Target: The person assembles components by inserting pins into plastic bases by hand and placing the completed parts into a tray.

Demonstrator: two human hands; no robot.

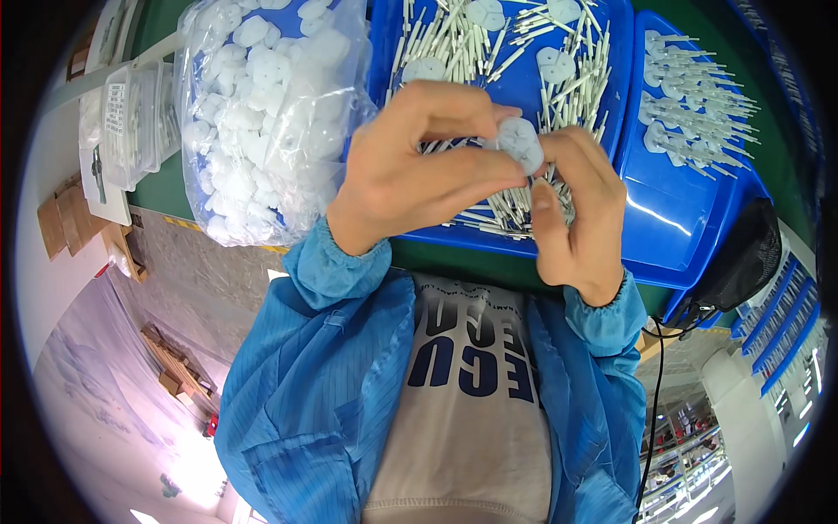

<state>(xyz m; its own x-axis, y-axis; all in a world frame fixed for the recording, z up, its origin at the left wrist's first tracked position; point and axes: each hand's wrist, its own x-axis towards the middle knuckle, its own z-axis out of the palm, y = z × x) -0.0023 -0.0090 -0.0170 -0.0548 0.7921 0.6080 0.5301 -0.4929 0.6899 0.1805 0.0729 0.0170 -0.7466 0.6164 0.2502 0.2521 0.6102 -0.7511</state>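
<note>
My left hand [406,170] pinches a small white plastic disc [521,144] with a lobed outline and slots in its face. The disc is held between thumb and fingers, above a blue tray [623,83] of loose thin white rods [445,39] with metallic-looking ends. My right hand [583,210] is at the disc's right edge, its fingers curled and index fingertip touching the rim. The right thumb lies just below, and whatever these fingers may hold is hidden. A few more white discs [555,65] rest among the rods.
A clear plastic bag [327,113] full of white discs is on the left. To the right, another blue tray [655,231] holds several discs with rods stuck in them [685,105]. Clear plastic boxes [131,131] stand at far left; a black mesh pouch [742,262] is at right.
</note>
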